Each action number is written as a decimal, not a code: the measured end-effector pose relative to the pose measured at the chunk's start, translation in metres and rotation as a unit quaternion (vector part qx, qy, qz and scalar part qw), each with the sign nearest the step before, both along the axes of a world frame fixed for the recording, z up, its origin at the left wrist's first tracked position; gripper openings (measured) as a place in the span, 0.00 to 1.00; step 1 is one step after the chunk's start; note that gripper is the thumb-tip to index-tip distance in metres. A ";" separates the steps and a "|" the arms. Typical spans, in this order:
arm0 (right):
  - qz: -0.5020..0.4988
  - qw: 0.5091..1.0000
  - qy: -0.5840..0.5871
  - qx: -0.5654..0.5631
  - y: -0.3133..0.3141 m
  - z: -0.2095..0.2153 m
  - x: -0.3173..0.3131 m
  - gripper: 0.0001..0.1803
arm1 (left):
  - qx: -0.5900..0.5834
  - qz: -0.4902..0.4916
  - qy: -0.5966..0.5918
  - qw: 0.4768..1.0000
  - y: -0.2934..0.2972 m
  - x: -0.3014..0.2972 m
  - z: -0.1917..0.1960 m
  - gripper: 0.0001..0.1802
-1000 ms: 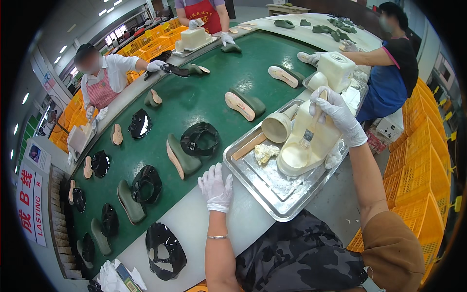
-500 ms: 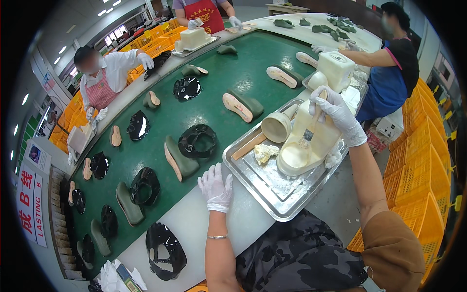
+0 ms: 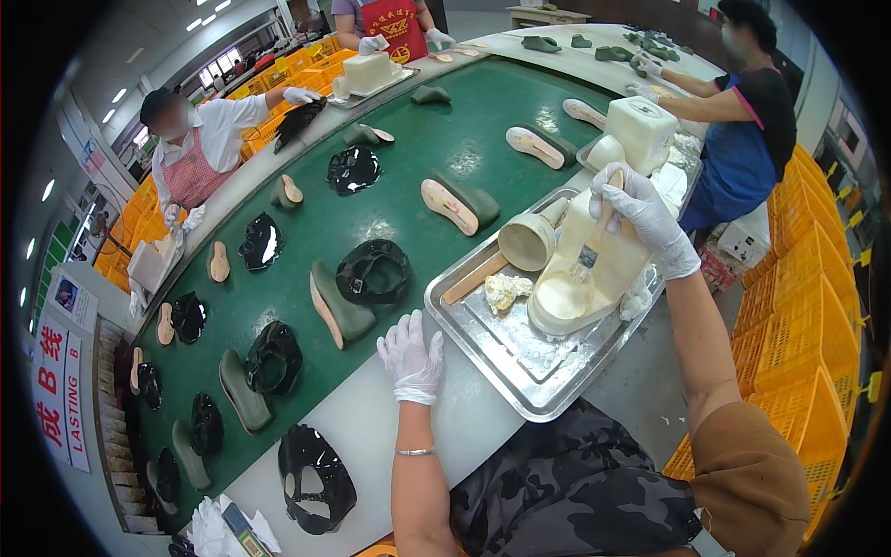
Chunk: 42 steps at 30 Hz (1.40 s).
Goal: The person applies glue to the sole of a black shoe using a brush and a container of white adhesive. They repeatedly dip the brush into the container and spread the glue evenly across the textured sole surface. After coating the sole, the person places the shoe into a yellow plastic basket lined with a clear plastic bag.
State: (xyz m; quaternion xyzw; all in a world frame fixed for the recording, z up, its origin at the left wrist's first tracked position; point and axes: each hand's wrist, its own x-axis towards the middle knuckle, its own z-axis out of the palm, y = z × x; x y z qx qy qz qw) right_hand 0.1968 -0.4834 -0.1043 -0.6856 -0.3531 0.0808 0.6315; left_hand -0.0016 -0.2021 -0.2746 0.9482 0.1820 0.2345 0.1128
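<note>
My right hand (image 3: pixel 640 223), in a white glove, is closed round the handle of a brush (image 3: pixel 584 264). The bristles point down into the cut-open side of a cream plastic container (image 3: pixel 601 288), which holds a pale substance. That container stands on a metal tray (image 3: pixel 543 395) beside a round tub (image 3: pixel 526 243) and a crumpled yellowish lump (image 3: pixel 508 292). Gloved too, my left hand (image 3: pixel 411 358) rests with spread fingers on the white table border, holding nothing. Nearest to it on the green belt (image 3: pixel 399 186) are a green shoe last (image 3: pixel 340 304) and a glossy black shoe upper (image 3: pixel 373 272).
Several more lasts and uppers lie along the belt. Another black upper (image 3: pixel 316 479) is on the white border, near a white cloth (image 3: pixel 223 527). Yellow crates (image 3: pixel 789 343) are stacked at right. Co-workers stand at left (image 3: pixel 200 139), far side (image 3: pixel 390 28) and right (image 3: pixel 742 121).
Lasts and uppers on the belt have shifted slightly left. The left co-worker's hand has moved right along the far edge; the right co-worker's hands have moved. My hands have stayed in place.
</note>
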 end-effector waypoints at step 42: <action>-0.005 1.000 0.009 -0.023 0.000 0.002 -0.005 0.07 | -0.002 0.006 0.012 1.000 -0.001 -0.004 0.001 0.28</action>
